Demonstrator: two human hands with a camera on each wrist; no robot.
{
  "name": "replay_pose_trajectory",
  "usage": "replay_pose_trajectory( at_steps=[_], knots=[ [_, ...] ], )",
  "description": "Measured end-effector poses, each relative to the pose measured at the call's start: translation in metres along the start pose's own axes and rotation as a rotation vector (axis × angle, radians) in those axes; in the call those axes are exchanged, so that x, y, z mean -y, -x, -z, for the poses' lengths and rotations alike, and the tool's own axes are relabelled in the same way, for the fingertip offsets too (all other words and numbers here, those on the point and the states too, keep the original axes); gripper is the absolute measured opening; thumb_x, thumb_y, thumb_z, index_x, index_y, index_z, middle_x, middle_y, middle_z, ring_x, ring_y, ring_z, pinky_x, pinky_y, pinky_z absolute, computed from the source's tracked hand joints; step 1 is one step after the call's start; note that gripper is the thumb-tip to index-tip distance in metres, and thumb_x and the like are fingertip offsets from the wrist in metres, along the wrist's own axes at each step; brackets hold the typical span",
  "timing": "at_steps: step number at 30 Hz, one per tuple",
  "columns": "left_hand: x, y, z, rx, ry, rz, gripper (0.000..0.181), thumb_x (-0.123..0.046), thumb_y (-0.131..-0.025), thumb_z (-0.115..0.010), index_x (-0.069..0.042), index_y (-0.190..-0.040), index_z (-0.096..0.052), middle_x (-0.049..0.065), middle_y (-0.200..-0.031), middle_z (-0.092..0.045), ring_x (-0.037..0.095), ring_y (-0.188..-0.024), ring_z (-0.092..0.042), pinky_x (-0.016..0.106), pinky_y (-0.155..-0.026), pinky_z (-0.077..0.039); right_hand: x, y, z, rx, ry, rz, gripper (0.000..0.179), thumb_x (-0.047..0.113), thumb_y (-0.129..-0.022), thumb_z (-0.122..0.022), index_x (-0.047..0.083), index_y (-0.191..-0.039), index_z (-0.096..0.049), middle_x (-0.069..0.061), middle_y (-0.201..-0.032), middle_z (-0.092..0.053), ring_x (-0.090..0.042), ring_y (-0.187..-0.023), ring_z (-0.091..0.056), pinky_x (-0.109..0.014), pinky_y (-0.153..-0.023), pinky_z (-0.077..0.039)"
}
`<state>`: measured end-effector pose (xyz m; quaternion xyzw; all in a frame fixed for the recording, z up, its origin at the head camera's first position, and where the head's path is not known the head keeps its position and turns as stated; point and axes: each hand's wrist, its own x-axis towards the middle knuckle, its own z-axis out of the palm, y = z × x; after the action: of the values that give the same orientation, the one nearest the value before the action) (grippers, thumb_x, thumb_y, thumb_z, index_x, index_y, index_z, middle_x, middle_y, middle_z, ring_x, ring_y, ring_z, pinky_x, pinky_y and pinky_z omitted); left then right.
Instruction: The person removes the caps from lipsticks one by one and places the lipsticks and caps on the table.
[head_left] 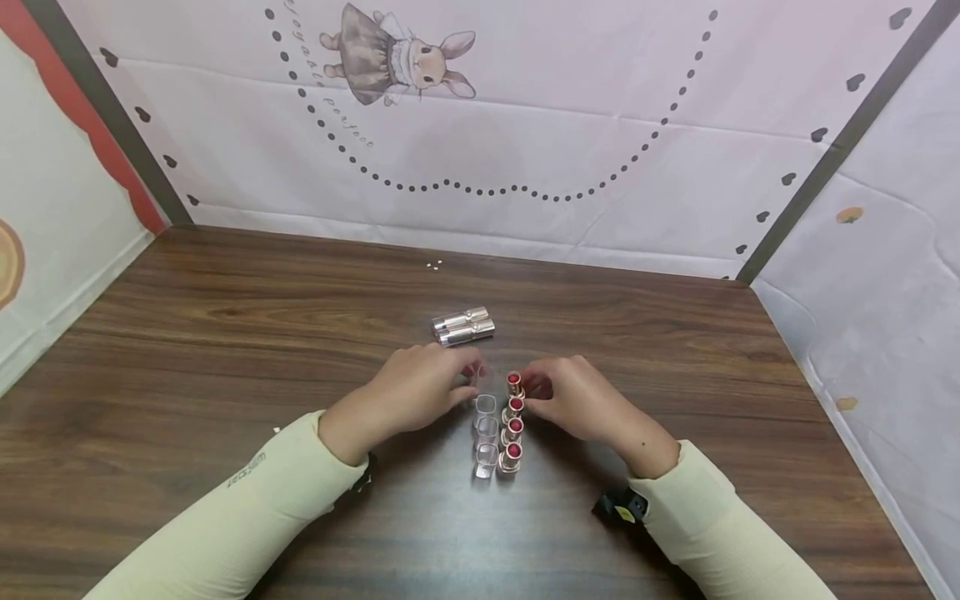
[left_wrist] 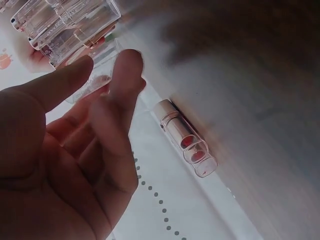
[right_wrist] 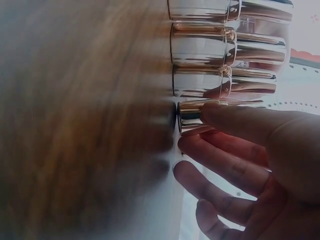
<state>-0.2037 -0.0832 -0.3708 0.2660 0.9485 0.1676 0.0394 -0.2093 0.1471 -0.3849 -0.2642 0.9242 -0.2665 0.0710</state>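
Six lipsticks in all lie or stand on the bench (head_left: 637, 333). Four upright lipsticks (head_left: 515, 427), uncovered and red-tipped, form one file running away from the person; alongside, on the left, stand four clear caps (head_left: 487, 430) in a matching file. Beyond these two files, two capped lipsticks (head_left: 468, 332) lie side by side, their red ends visible through the caps in the left wrist view. Three white specks (head_left: 435, 268) are scattered farther back, too small to identify.

Left hand (head_left: 416, 387): the grip is narrow, thumb and forefinger holding the farthest cap (head_left: 487, 381). Right hand (head_left: 573, 396): the grip is closed down on the base of the farthest lipstick (head_left: 513, 380), pinched between thumb and forefinger, with the remaining fingers spread loosely in the right wrist view.

Obscured parts: the left fingers hide part of the held cap, whose transparency makes its outline faint. The right thumb covers part of the pinched base. In the right wrist view, the uppermost lipstick is cut off by the picture's edge; in the left wrist view, the crowded caps and lipsticks at the upper corner overlap and cannot be counted reliably. The two sleeves (head_left: 292, 475) run out of the head view below. Behind, one printed rabbit (head_left: 397, 62) appears sideways on the wall cloth (head_left: 525, 150), the lettering beside it partly cut off.
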Motion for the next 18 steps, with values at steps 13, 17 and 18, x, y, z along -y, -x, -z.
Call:
replay_pose_trajectory(
  at_steps=[13,17,18],
  knots=[
    [-0.0002,0.0008,-0.0038,-0.008,0.003,0.019,0.022,-0.027,-0.087,-0.078,-0.023,-0.108,-0.071,-0.014,-0.082,-0.072,0.01,-0.079,-0.067,0.036,-0.069,-0.052,-0.0008,0.0007,-0.0031,0.011,0.009,-0.009,0.015,0.011,-0.085,-0.077,0.011,-0.1,-0.073,0.004,-0.082,-0.072,-0.005,-0.075,-0.065,-0.024,-0.07,-0.053],
    [-0.0014,-0.0005,-0.0039,-0.016,-0.013,0.016,0.02,-0.027,-0.086,-0.078,-0.022,-0.105,-0.072,-0.014,-0.081,-0.073,0.01,-0.078,-0.068,0.037,-0.068,-0.053,-0.0022,0.0013,-0.002,0.009,0.007,0.012,0.012,0.01,-0.085,-0.077,0.011,-0.096,-0.072,0.004,-0.082,-0.073,-0.005,-0.076,-0.066,-0.024,-0.071,-0.054],
    [-0.0016,-0.0008,-0.0041,-0.017,-0.016,0.015,0.02,-0.027,-0.086,-0.079,-0.022,-0.104,-0.072,-0.014,-0.081,-0.073,0.01,-0.077,-0.068,0.037,-0.068,-0.053,-0.0024,0.0012,-0.0018,0.009,0.005,0.014,0.011,0.01,-0.085,-0.076,0.012,-0.096,-0.073,0.004,-0.083,-0.073,-0.005,-0.077,-0.067,-0.025,-0.072,-0.055]
  ],
)
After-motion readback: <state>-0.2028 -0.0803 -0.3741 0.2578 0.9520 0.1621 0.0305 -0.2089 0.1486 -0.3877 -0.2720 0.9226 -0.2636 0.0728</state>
